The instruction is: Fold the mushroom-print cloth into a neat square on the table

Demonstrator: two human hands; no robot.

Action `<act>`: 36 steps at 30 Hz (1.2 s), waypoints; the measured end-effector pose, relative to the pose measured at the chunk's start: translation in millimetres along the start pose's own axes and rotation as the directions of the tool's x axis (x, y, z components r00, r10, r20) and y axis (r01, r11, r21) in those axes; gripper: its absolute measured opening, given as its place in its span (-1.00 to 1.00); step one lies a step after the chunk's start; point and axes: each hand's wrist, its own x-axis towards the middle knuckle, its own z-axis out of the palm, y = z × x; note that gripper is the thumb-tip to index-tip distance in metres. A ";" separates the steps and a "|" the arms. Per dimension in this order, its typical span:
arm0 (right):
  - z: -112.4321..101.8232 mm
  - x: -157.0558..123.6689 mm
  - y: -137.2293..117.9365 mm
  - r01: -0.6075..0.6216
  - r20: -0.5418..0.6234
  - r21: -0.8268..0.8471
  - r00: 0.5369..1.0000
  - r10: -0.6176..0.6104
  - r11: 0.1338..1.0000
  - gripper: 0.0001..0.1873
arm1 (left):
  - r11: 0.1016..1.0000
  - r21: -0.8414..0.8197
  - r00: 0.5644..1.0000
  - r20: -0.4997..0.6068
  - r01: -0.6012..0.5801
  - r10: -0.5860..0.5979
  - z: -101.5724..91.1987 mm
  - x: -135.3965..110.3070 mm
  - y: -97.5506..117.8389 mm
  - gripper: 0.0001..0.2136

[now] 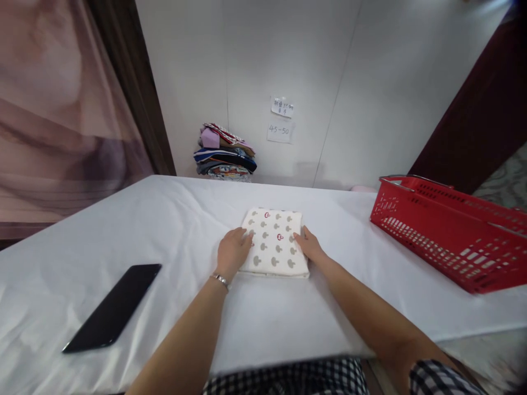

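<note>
A folded white cloth (274, 244) printed with grey and red mushrooms lies flat on the white-covered table. My left hand (234, 249) grips its left edge, with the thumb on top and the other fingers along the side, partly hidden. At the opposite edge, my right hand (309, 244) holds the cloth the same way, thumb resting on the print. A bracelet (221, 281) circles my left wrist.
A dark, flat phone-like slab (113, 307) lies at the left of the table (185, 219). To the right stands a red plastic basket (444, 225). Behind the table's far edge rises a stack of folded clothes (225, 156), near paper signs (280, 131) on the wall.
</note>
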 end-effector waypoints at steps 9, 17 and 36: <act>3.9 -26.9 -2.8 -0.109 0.004 0.084 0.994 0.109 0.990 -0.17 | 0.941 -0.155 0.941 0.207 0.302 -0.268 -4.6 4.6 -0.6 -0.50; 7.0 -26.6 0.5 -0.148 0.021 0.300 0.989 0.149 0.942 -0.13 | 0.917 -0.126 0.899 0.286 0.379 -0.332 -6.3 3.8 2.3 -0.44; -11.3 -27.9 8.5 -0.071 -0.068 0.311 0.993 0.097 0.948 -0.42 | 0.901 -0.044 0.868 0.294 0.431 -0.401 -8.3 8.5 -4.6 -0.49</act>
